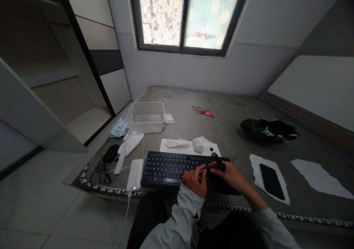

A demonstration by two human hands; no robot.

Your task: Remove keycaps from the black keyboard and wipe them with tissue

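Over the right end of the black keyboard (177, 169), the right hand (231, 175) grips a small dark tool (218, 161) — the left hand (195, 179) pinches a key. Pulling too hard could snap a keycap — or send it flying.

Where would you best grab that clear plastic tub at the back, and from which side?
Probably by the rim of the clear plastic tub, coming from above: it stands upright with its mouth open. The long near edge looks free, while a white packet lies by its right side and a blue packet by its left.
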